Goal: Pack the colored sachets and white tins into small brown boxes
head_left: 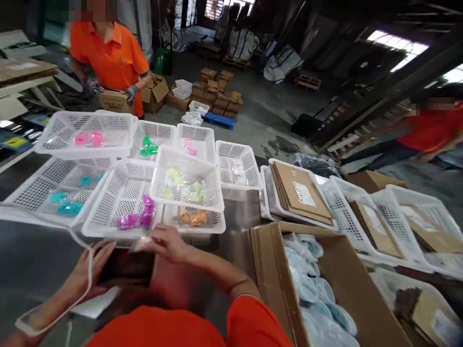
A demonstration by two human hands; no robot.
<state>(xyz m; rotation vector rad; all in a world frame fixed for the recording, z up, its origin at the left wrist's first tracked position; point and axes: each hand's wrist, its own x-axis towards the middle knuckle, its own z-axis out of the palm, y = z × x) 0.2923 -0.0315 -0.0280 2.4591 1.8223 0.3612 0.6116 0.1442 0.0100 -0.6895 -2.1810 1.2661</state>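
Note:
An open small brown box [126,270] stands at the near table edge, its dark inside facing up. My left hand [92,267] is wrapped round the box's left side. Over the box's right rim, my right hand [164,243] pinches a small clear plastic packet [142,243]; its contents are too blurred to make out. Just beyond is a white basket [103,212] with magenta pieces [146,212] in clear bags. Orange pieces [193,218] lie in the basket to its right, under a tilted basket [213,193] with yellow-green pieces [197,193].
Other white baskets hold teal [70,208], pink [88,139] and green pieces [148,146]. At right, a large carton [267,250] holds wrapped round items [307,286], near baskets of flat cardboard [302,193]. A person in orange [108,53] stands across the table; another in red [430,125] is at right.

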